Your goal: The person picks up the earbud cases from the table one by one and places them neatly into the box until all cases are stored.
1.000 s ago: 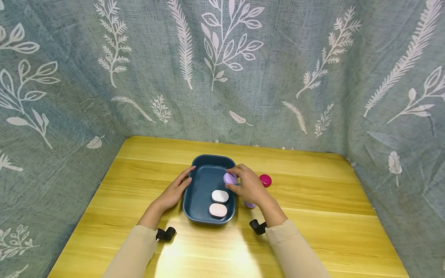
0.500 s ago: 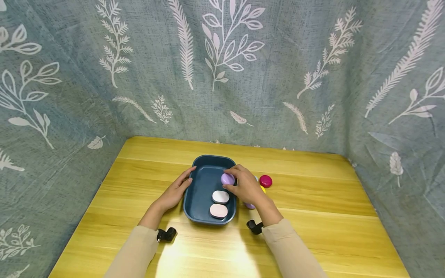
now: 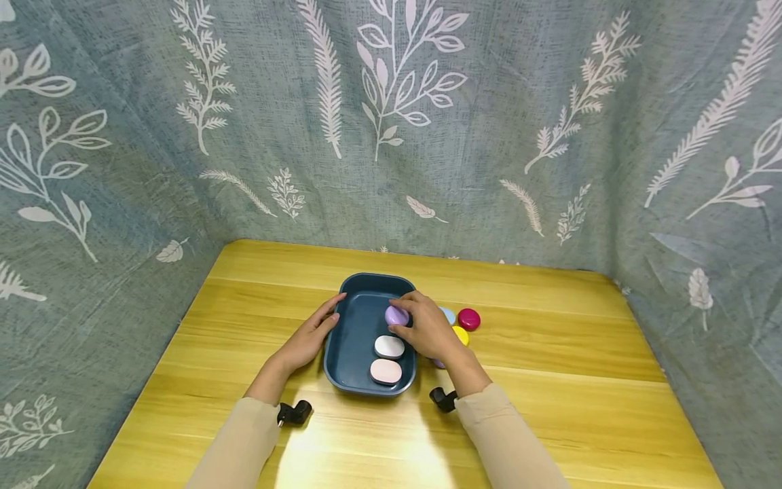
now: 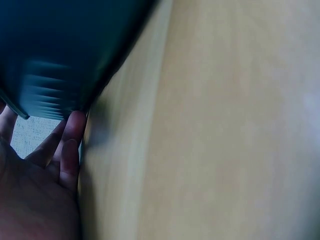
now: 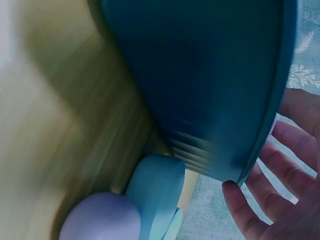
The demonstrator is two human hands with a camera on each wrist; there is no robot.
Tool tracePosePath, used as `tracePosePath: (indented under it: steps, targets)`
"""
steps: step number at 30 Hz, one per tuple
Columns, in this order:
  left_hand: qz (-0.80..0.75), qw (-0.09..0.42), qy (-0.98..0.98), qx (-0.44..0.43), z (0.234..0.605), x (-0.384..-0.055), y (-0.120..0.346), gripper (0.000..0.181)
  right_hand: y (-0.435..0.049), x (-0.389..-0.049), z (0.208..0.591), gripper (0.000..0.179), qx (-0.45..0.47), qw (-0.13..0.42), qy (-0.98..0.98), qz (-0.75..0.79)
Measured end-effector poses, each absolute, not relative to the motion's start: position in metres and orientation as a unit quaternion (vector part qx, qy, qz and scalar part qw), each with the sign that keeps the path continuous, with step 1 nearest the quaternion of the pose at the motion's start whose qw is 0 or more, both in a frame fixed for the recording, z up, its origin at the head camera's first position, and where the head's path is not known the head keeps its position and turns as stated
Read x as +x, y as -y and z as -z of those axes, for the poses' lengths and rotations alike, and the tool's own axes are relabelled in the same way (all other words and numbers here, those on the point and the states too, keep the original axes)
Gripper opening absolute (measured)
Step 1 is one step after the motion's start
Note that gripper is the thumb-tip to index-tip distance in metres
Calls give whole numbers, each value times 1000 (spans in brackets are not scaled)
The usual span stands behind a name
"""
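A dark blue rectangular tray (image 3: pixel 332 380) with rounded corners sits on the table. My left hand (image 3: pixel 305 343) touches its left side with fairly straight fingers, which also show against the ribbed outer wall (image 4: pixel 47 87) in the left wrist view. My right hand (image 3: pixel 430 328) reaches over the right rim and pinches a glossy lilac round piece (image 3: pixel 396 315) between thumb and fingers, inside the tray's outline. Whether that piece touches the tray floor, I cannot tell. Below it in the tray lie a white oval piece (image 3: pixel 389 347) and a pale pink oval piece (image 3: pixel 386 371).
Right of the tray lie a crimson round piece (image 3: pixel 469 319), a yellow one (image 3: pixel 461 335), a light blue one (image 3: pixel 449 315) and another lilac one (image 5: pixel 100 217), partly hidden by my right arm. A patterned cloth (image 3: pixel 391 183) hangs behind the wooden table (image 3: pixel 550 326).
My right hand has moved a little left with the lilac round piece, further over the tray. More of the yellow and light blue pieces now shows. The left hand stays at the tray's side.
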State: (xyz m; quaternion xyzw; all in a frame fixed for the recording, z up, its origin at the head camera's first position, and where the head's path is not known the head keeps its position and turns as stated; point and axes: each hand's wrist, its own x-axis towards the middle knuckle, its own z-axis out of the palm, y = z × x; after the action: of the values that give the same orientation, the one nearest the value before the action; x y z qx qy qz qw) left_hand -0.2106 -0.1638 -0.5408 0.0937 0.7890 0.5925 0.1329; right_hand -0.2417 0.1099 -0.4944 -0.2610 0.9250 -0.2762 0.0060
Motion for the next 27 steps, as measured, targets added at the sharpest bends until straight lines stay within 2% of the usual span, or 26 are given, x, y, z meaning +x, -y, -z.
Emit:
tracePosePath:
  steps: [27]
  targets:
    - [-586,137,-793,95,537,-210,165,48,-103,-242,511,43,-291,17,-931,221]
